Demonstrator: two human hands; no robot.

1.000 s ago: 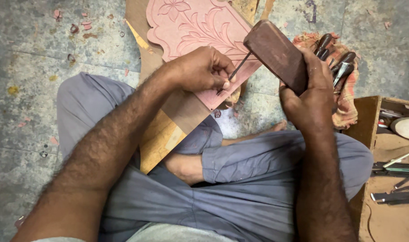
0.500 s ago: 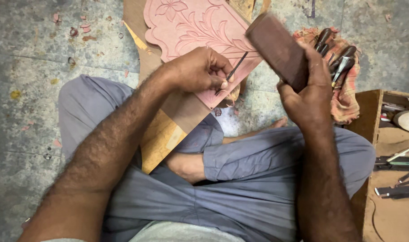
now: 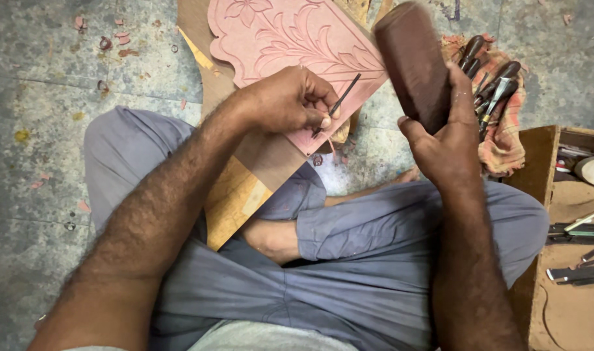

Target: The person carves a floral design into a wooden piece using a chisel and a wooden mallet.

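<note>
A thin dark chisel (image 3: 344, 97) is resting with its tip against the lower edge of a pink carved panel (image 3: 290, 45), slanting up and to the right from the fingers that are steadying it. The left hand (image 3: 287, 101) is pinching the chisel low on its shaft, fingers curled tight and knuckles lying on the carved surface. The panel, cut with a flower and leafy scrolls, is lying on a plain wooden board (image 3: 245, 188), which is leaning down across the person's crossed legs in grey trousers (image 3: 349, 260); a bare foot (image 3: 274, 237) is showing just below the board's lower end. The right hand (image 3: 449, 146) is gripping a dark reddish-brown wooden block (image 3: 410, 62) by its lower end, fingers wrapped firmly round it, and is holding it up in the air to the right of the chisel, apart from it; the block's top is looking blurred. Behind that hand, several wooden-handled tools (image 3: 488, 81) are lying on a red and yellow cloth (image 3: 505, 140) spread on the grey concrete floor (image 3: 63, 117). Pink chips (image 3: 105, 44) are lying scattered on the floor at upper left. At the right edge, an open wooden box (image 3: 537, 169) is holding more metal tools (image 3: 580, 231).
</note>
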